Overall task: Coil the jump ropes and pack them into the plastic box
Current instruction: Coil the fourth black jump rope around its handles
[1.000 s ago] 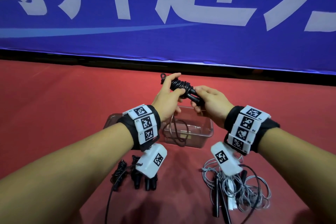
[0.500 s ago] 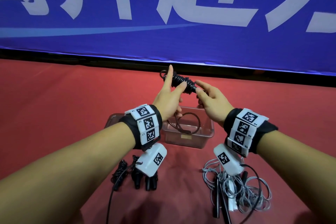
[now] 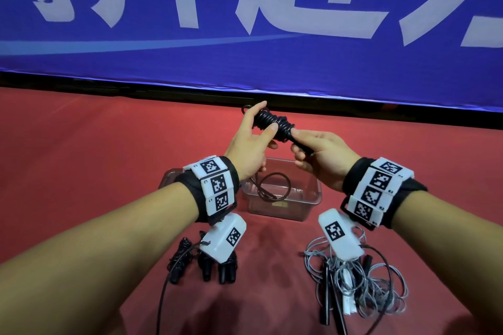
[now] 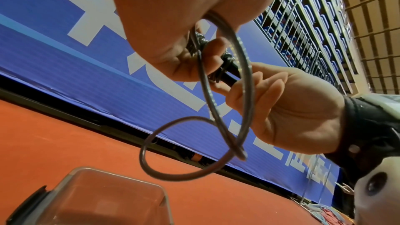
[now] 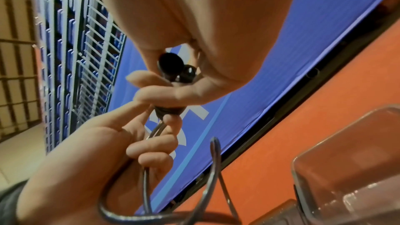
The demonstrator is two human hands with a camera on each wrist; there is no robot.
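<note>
A black jump rope [image 3: 275,124], its cord wound round its two handles, is held up over the clear plastic box [image 3: 313,198]. My left hand [image 3: 265,118] pinches the wound bundle between thumb and forefinger, and its lower fingers curl round the loose cord [image 4: 205,91]. My right hand [image 3: 296,141] grips the handles' near ends [image 5: 171,61]. A short loop of cord [image 3: 272,185] hangs from the left hand down into the box. Nothing else shows in the box.
On the red floor in front of the box lie black rope bundles [image 3: 201,261] at the left and a tangle of grey and black ropes [image 3: 353,280] at the right. A blue banner [image 3: 245,62] stands behind. A clear lid edge [image 3: 168,179] shows left of the box.
The left hand opened its fingers half a second ago and now pinches the wound bundle again. The hanging loop has drawn up into a shorter, rounder shape. The right hand kept its hold.
</note>
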